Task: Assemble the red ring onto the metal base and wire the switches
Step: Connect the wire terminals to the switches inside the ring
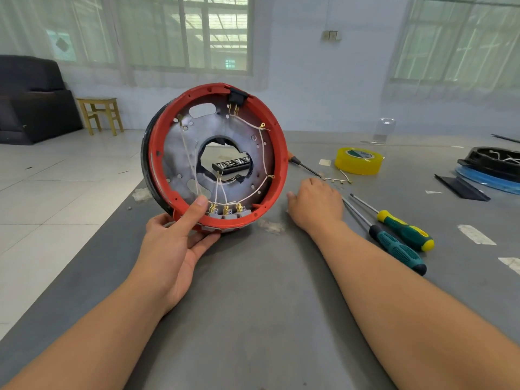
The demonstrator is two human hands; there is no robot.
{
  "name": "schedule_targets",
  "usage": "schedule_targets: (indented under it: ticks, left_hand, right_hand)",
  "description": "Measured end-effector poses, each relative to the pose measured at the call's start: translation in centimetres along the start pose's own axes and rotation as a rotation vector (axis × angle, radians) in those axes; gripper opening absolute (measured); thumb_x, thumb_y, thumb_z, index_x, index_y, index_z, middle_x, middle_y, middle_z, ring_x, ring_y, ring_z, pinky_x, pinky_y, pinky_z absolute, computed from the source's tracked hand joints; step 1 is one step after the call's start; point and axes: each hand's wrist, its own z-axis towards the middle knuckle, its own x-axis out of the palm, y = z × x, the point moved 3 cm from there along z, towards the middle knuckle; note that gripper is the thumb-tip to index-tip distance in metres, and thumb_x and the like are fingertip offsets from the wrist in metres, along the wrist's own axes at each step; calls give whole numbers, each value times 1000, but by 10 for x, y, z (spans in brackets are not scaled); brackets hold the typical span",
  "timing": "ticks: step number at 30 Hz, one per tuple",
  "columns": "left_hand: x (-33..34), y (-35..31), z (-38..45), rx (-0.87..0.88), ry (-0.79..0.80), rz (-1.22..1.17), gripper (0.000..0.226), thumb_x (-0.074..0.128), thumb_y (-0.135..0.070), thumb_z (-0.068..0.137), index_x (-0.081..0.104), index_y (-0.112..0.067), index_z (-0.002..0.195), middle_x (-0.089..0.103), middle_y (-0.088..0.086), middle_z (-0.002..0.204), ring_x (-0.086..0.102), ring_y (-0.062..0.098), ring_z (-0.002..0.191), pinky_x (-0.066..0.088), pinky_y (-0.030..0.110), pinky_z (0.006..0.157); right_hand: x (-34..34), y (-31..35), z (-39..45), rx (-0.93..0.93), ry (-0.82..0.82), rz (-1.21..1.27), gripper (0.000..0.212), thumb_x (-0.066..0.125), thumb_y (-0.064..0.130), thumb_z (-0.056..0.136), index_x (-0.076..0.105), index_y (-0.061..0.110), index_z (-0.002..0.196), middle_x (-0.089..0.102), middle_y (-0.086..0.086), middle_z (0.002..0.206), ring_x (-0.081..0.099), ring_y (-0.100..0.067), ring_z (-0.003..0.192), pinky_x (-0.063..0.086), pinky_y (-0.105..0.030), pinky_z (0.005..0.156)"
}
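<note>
Grey table [253, 305] underfoot of both arms — tiled floor [56, 192], curtained windows [197, 32] beyond.

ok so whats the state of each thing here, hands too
red plastic ring: seated on the base, held tilted up on edge
round metal base: inside the ring, white wires attached
left hand: grips the ring's lower rim
right hand: open, flat on the grey table
two green-handled screwdrivers: lying unused
yellow tape roll: lying flat
</note>
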Motion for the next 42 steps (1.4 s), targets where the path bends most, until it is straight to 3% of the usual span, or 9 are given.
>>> schedule_targets:
  ticks: [6,11,15,22,27,32,35,38,42]
  left_hand:
    - [-4,5,8,27,16,18,96,90,-33,65,49,1,145,74,18,126,77,33,106,63,48,90]
    - [-8,6,9,52,33,32,97,90,-34,63,49,0,145,76,15,117,77,32,108,65,43,82]
    - [-7,5,7,54,19,26,88,89,-32,64,51,-5,139,78,10,105,77,31,106,65,43,82]
    - [-3,4,5,31,5,20,87,90,-32,63,51,-6,136,78,13,110,78,30,104,65,44,82]
    - [-2,4,5,14,-4,11,92,89,-31,64,49,-4,142,72,19,127,78,29,105,66,43,81]
    - [-2,4,4,12,-10,8,88,89,-29,68,47,-6,141,70,20,130,77,30,106,66,45,83]
    - [-2,3,3,11,-6,4,87,89,-28,69,46,-5,141,70,21,130,77,31,107,66,45,83]
    - [0,2,2,8,8,1,90,88,-28,70,45,-2,144,67,22,135,76,31,110,66,43,81]
    - [1,0,-1,5,9,-14,87,87,-26,71,44,-3,143,68,20,133,76,29,110,66,42,77]
  right_hand:
    - [23,-21,58,159,93,-98,75,39,55,101,40,-2,150,44,-23,155,36,-36,147,28,-49,121]
    - [32,-30,88,237,187,-185,77,32,58,102,40,1,153,32,-26,161,25,-39,152,7,-54,127]
    - [34,-31,93,244,292,-239,71,20,58,102,62,12,136,63,-17,137,44,-41,142,-16,-61,121]
    - [23,-22,73,209,272,-266,65,19,51,104,65,12,131,69,-13,127,53,-40,133,-22,-61,119]
    - [17,-8,54,171,239,-256,59,22,45,103,73,14,108,73,-10,108,60,-34,122,-16,-61,120]
    - [14,3,32,140,186,-179,50,30,43,101,73,19,108,73,-10,109,62,-33,118,-8,-58,124]
    - [11,9,17,125,155,-95,49,35,46,102,69,17,122,67,-13,125,57,-33,126,9,-52,126]
    - [6,17,-2,90,125,-1,42,43,37,98,67,15,125,62,-15,131,56,-35,125,37,-43,112]
    - [-1,25,-27,35,140,62,42,43,37,99,67,12,123,56,-17,131,49,-35,127,41,-43,104]
